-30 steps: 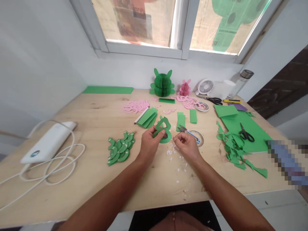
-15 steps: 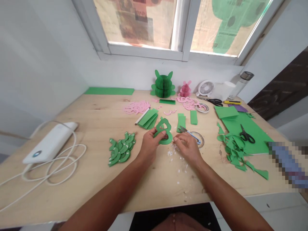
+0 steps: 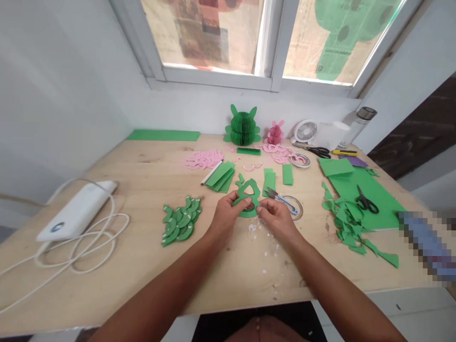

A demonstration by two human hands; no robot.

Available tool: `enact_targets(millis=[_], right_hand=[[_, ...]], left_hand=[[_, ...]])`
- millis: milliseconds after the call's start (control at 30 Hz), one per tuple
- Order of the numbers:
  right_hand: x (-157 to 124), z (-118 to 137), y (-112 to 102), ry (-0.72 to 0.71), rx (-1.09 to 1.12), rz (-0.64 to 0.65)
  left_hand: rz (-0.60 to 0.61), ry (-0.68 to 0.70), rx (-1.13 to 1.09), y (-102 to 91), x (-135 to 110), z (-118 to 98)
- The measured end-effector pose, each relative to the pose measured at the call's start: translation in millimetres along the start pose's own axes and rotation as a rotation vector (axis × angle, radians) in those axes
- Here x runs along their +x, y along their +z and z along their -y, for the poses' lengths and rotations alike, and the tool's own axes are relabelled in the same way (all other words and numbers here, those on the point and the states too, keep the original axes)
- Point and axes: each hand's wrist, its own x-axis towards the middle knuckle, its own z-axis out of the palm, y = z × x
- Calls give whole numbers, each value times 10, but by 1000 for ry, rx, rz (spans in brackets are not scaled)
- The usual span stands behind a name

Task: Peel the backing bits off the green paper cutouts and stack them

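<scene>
Between my hands is a green paper cutout (image 3: 251, 184) shaped like two joined rings, a small one above a larger one. My left hand (image 3: 228, 209) pinches its left side, the thumb lying across the lower opening. The fingertips of my right hand (image 3: 276, 213) are closed on the lower right edge. Small white paper bits (image 3: 252, 228) lie on the table just below. Beyond my right hand are blue-handled snips (image 3: 288, 203), resting over a roll of clear tape (image 3: 300, 209). A pile of green curved paper pieces with white tabs (image 3: 181, 221) sits left of my left hand.
Green paper scraps (image 3: 347, 223) and black scissors (image 3: 366, 202) lie at the right on green sheets (image 3: 386, 209). A white power strip or box (image 3: 76, 209) with looped cable is at the left. Honeycomb paper figures, green (image 3: 242, 128) and pink (image 3: 275, 132), stand by the wall.
My right hand has come to the cutout's right edge and now touches it. The cutout has shifted slightly right and down in my left hand.
</scene>
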Motion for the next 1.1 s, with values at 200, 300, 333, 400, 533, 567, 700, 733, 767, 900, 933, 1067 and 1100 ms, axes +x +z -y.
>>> enact_targets(millis=[200,300,333,400,533,567,700,733,767,900,933,1067,1100], right_hand=[[37,-47,-29,83,197,-77],[28,-29,-35,69,218,-71],[25,-23,-35,65,221,-67],[21,-15,-34,64,225,-65],[19,-14,-28,69,211,-59],[18,-12,-26,69,201,-55],[5,11,-15,57,132,-15],[1,19,-12,42,107,-1],[-2,25,-9,24,80,12],[-8,37,-3,-36,-14,36],[-8,37,-2,-43,-26,42],[-10,43,3,-56,-27,99],[-13,44,5,-58,-22,110]], left_hand=[[84,-112,-259,-5,-10,-87],[110,-181,-343,-8,-9,-112],[116,-192,-341,-10,-7,-113],[116,-192,-317,-16,1,-105],[113,-148,-267,-30,28,-60],[109,-138,-250,-32,34,-50],[61,-122,-174,-19,37,-33],[48,-121,-164,-13,34,-32],[37,-118,-158,-7,32,-31],[21,-76,-170,3,32,-9],[21,-68,-177,1,33,-2],[13,-57,-201,-5,30,1],[13,-58,-209,-5,27,-6]])
